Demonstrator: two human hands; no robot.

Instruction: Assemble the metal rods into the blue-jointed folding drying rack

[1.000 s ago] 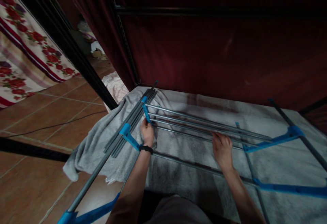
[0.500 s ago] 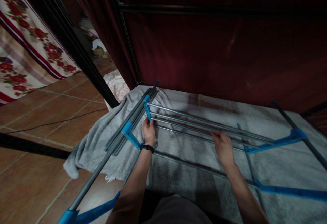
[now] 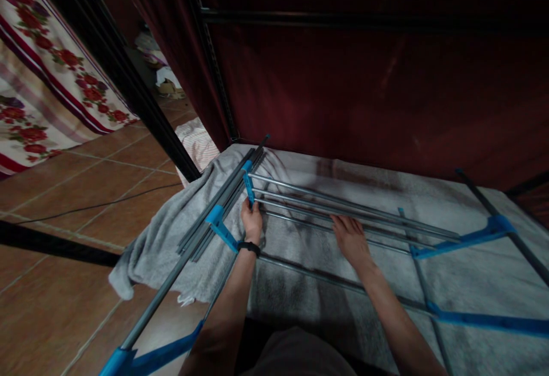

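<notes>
My left hand (image 3: 251, 220), with a black band at the wrist, is closed around the lower end of a blue plastic bracket (image 3: 248, 183). Several grey metal rods (image 3: 309, 189) run rightward from that bracket, their far ends lying over another blue bracket (image 3: 461, 242). My right hand (image 3: 350, 237) curls its fingers over one of the lower rods, about midway along; its thumb is hidden. Below my left hand, a second blue bracket (image 3: 223, 232) joins the thick left frame tube (image 3: 165, 290) to a long crossbar (image 3: 313, 274).
Loose grey tubes (image 3: 199, 233) lie beside the left frame tube on a grey blanket (image 3: 158, 258). A black metal post (image 3: 150, 113) stands at the left, by the tiled floor (image 3: 103, 181). Behind hangs a dark red curtain (image 3: 343, 90). Another blue bracket (image 3: 489, 320) is at lower right.
My right hand has moved left along the rods, and its fingers now lie over a rod rather than pinching it. My left hand stays at the bracket.
</notes>
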